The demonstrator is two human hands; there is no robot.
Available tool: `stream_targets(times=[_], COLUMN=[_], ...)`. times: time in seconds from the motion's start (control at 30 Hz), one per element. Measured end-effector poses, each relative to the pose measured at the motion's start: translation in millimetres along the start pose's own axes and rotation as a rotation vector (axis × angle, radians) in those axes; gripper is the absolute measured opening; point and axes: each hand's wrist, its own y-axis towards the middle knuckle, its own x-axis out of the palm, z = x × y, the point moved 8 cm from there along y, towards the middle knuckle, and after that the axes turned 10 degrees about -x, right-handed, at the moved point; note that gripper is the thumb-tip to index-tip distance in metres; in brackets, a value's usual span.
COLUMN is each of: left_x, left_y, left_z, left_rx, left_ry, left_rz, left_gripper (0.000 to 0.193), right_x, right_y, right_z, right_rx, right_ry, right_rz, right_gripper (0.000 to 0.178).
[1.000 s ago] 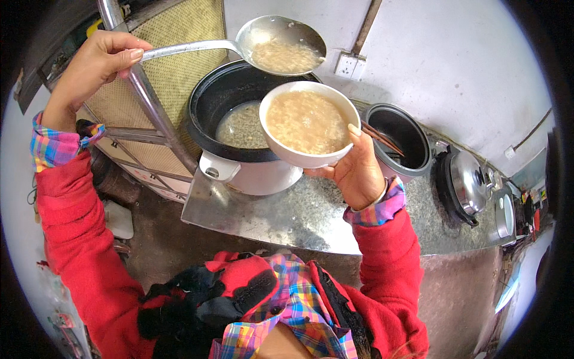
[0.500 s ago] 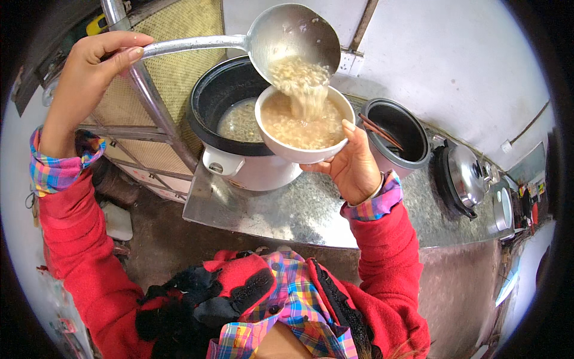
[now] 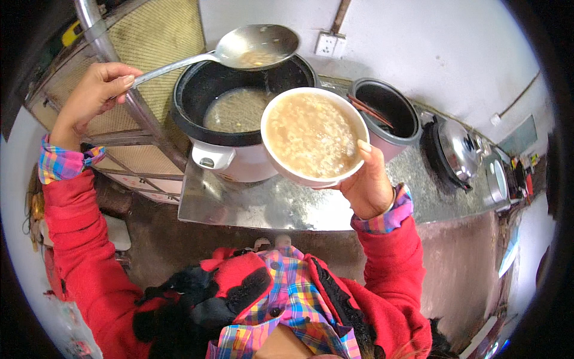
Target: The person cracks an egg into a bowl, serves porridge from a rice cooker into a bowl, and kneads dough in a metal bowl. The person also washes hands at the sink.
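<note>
My left hand (image 3: 101, 96) is closed round the handle end of a metal ladle (image 3: 263, 42). The ladle's bowl hangs over the far rim of a large rice cooker (image 3: 239, 161), with a little porridge left in it. Inside the cooker's dark pot lies more watery grain porridge (image 3: 239, 110). My right hand (image 3: 372, 182) grips a white bowl (image 3: 335, 180) by its right side, thumb on the rim, other fingers underneath. Porridge (image 3: 314, 134) fills that bowl nearly to the brim. The bowl is held just right of the cooker, above the metal counter.
Farther right on the metal counter (image 3: 239, 206) stands a pinkish pot (image 3: 391, 107) with dark inside and chopsticks (image 3: 371, 112) across it. Beyond are a lidded pan (image 3: 460, 149) and a white dish (image 3: 497, 179). A metal-framed mesh cabinet (image 3: 158, 54) stands left; a wall socket (image 3: 330, 45) is behind.
Porridge was pouring from the tilted ladle into the bowl; the stream has stopped. The ladle has moved left and down over the cooker, and the bowl has shifted slightly right and nearer.
</note>
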Motion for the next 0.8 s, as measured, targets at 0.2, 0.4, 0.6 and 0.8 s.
stream_targets(times=[0.2,0.4,0.6,0.8], left_x=[13,17,32,48], left_y=[60,91,99,144], left_z=[-42,-84,-78,-109], left_rx=[0.105,0.062,0.14,0.034], left_ry=[0.242,0.213,0.414,0.33], left_rz=[-0.002,0.052,0.125,-0.082], left_gripper=[0.016,0.014,0.011,0.011], right_x=[-29,-25,-32,-39], right_y=[-67,-140,-218,-289], right_z=[-23,-57,-80,-97], right_rx=[-0.105,-0.176,-0.289,-0.384], right_ry=[-0.022,-0.05,-0.049,-0.059], right_rz=[0.237,0.439,0.623,0.756], right_gripper=[0.058,0.073,0.075,0.078])
